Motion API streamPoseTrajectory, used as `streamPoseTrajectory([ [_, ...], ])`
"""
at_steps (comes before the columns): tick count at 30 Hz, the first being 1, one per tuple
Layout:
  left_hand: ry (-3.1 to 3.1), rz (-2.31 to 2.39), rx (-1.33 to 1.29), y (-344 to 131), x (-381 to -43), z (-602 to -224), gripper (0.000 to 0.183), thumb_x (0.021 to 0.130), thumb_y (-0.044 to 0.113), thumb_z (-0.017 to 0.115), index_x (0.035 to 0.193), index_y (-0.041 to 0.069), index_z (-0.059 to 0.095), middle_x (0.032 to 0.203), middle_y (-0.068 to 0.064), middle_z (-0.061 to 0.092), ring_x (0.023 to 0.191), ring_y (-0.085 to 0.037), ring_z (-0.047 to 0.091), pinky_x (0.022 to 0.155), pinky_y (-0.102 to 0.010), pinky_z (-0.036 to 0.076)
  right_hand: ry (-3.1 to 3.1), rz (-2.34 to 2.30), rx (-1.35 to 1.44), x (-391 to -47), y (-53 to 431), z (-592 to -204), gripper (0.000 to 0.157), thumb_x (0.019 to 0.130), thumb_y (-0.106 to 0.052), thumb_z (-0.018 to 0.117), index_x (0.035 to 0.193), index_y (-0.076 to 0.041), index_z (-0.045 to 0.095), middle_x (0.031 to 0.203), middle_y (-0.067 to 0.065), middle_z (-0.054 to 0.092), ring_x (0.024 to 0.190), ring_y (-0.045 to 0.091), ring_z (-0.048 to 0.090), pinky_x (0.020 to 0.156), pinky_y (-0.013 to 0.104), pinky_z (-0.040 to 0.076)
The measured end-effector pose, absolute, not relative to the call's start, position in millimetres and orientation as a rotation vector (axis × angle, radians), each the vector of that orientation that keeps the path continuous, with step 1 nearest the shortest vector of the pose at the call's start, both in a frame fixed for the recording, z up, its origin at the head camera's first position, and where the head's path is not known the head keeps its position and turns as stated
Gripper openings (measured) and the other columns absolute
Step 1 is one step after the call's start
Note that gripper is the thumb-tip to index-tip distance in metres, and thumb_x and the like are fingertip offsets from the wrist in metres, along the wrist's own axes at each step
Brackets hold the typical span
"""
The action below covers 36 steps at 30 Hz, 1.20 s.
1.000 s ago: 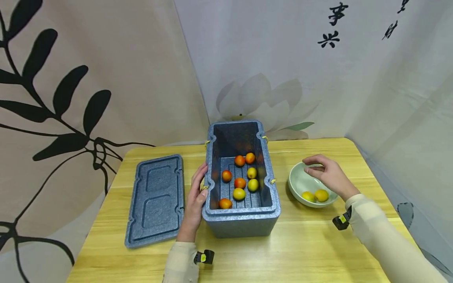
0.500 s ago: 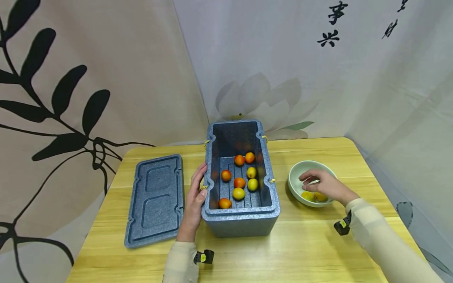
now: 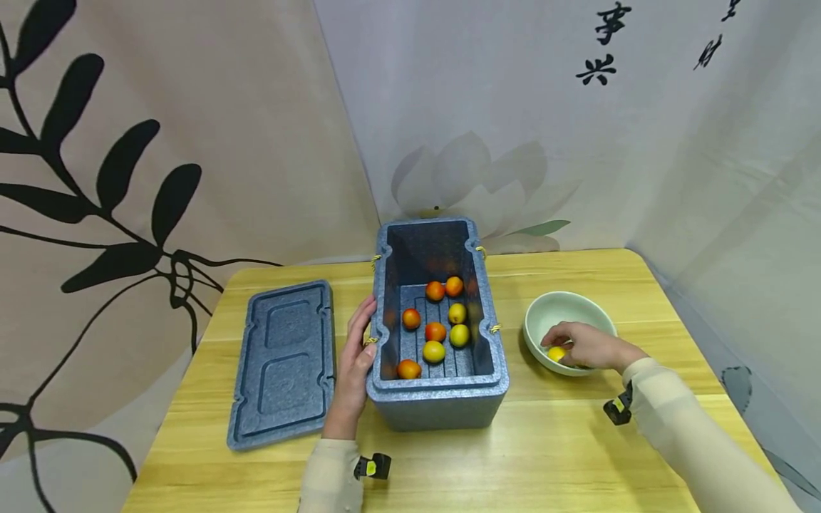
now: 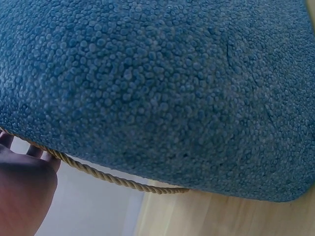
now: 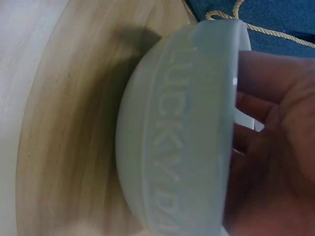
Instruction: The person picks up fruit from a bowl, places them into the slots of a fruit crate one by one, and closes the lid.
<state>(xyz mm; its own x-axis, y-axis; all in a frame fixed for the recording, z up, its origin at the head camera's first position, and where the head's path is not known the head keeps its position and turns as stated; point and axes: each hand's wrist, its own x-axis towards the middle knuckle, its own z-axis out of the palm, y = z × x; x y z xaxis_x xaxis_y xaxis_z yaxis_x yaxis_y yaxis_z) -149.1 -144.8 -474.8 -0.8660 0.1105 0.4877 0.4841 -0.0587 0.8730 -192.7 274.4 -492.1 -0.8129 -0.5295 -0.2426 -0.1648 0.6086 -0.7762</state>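
Observation:
My left hand (image 3: 354, 356) rests against the left side of a blue-grey foam box (image 3: 439, 406), its fingers stretched along the wall. In the left wrist view the fingertips are close to the box's rope handle (image 4: 118, 183). At the right, my right hand (image 3: 590, 345) reaches down into a pale green bowl (image 3: 564, 299). Its fingers and thumb come round a yellow lemon (image 3: 556, 353); the hand hides the other lemon. From the right wrist view, the fingers dip behind the bowl's rim and the fruit is hidden.
Several orange fruits (image 3: 435, 331) and yellow lemons (image 3: 433, 352) lie on the box's floor. The box's lid (image 3: 291, 335) lies flat on the wooden table (image 3: 532, 442) to the left. A cloth backdrop (image 3: 256, 142) hangs behind the table.
My right hand has lowered from above the bowl into it, and its fingers have come down round a lemon. The left hand has stayed against the box.

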Motion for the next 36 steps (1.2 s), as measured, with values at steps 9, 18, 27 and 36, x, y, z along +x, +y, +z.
streamPoseTrajectory([
  [9, -1.935, -2.036, -0.631, -142.4, -148.9, -475.1, 0.060, 0.091, 0.015, 0.039, 0.150, 0.002, 0.038, 0.158, -0.010, 0.028, 0.144, -0.029, 0.021, 0.110, -0.043, 0.028, 2.424, -1.021, -0.519, -194.9, 274.2, -495.9, 0.021, 0.079, 0.002, 0.070, 0.098, -0.006, 0.071, 0.100, 0.004, 0.066, 0.094, 0.025, 0.058, 0.084, 0.038, 0.047],
  [18, -1.939, -1.997, -0.634, -141.5, -148.7, -473.9, 0.060, 0.090, 0.012, 0.040, 0.149, 0.002, 0.039, 0.157, -0.012, 0.029, 0.144, -0.030, 0.022, 0.112, -0.061, 0.011, 2.505, -1.085, -0.540, -195.4, 273.5, -499.4, 0.024, 0.085, -0.007, 0.073, 0.108, 0.000, 0.070, 0.105, 0.009, 0.068, 0.099, 0.029, 0.062, 0.086, 0.044, 0.050],
  [27, -1.976, -1.963, -0.598, -141.7, -151.4, -476.1, 0.060, 0.092, 0.019, 0.041, 0.150, 0.006, 0.040, 0.157, -0.008, 0.031, 0.144, -0.027, 0.022, 0.111, -0.061, 0.010, 2.581, -1.213, -0.561, -197.5, 269.8, -481.6, 0.031, 0.090, -0.012, 0.071, 0.118, 0.001, 0.067, 0.115, 0.013, 0.066, 0.109, 0.035, 0.059, 0.090, 0.048, 0.050],
  [36, -1.972, -1.946, -0.610, -142.3, -148.8, -475.0, 0.060, 0.092, 0.021, 0.041, 0.149, 0.004, 0.040, 0.156, -0.009, 0.031, 0.144, -0.028, 0.023, 0.110, -0.064, 0.009, 2.605, -1.376, -0.403, -203.5, 265.0, -464.5, 0.039, 0.092, -0.026, 0.071, 0.124, -0.006, 0.066, 0.126, 0.012, 0.061, 0.115, 0.032, 0.057, 0.084, 0.031, 0.052],
])
